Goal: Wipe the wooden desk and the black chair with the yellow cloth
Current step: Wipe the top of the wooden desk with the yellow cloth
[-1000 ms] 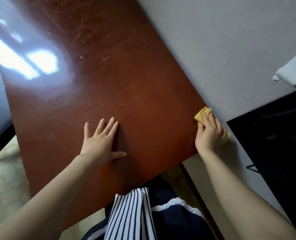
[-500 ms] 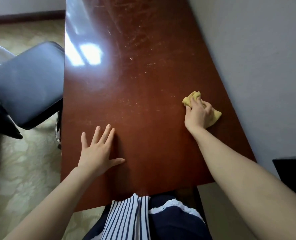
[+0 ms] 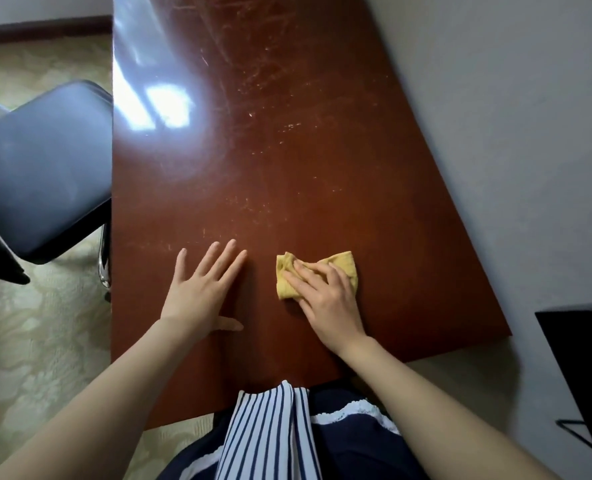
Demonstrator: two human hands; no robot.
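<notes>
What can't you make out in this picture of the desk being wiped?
Head view only:
- yellow cloth: its middle lies under the right hand.
- black chair: cut off by the left edge; its base is mostly hidden beneath the seat.
- wooden desk: the far end runs past the top edge; bright glare washes out its far left part.
- dark object at the right edge: cut off, so unidentifiable.

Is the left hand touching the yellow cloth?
Apart. The head view shows bare desk between the left hand and the yellow cloth; only the right hand presses it.
</notes>
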